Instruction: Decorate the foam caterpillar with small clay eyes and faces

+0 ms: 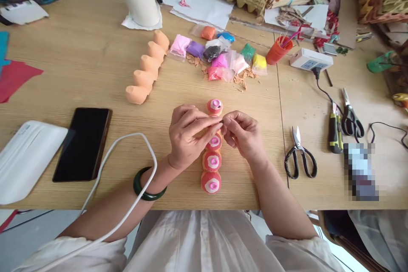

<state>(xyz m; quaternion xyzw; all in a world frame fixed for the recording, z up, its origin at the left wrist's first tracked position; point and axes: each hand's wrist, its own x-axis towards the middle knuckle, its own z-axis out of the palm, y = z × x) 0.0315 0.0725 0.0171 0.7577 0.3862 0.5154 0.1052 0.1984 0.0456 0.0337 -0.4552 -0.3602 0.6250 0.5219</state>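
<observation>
My left hand (193, 134) and my right hand (242, 132) meet fingertip to fingertip over a row of red-painted egg-carton cups (212, 161). Both hands are closed in a pinch around a tiny dark piece (222, 121), mostly covered by the fingers; its material I cannot make out. Each visible cup carries a white patch with a pink ring-like shape on it. On the farthest cup (215, 105) a small dark spot also shows beside the pink shape. My hands hide the part of the row just below that cup.
Behind lie an unpainted orange carton strip (148, 68), bags of coloured clay (219, 57) and a red cup of sticks (279, 51). Scissors (298, 153), a cutter (335, 131) and a power strip (310, 59) are right; a phone (83, 144) and white cable (124, 136) left.
</observation>
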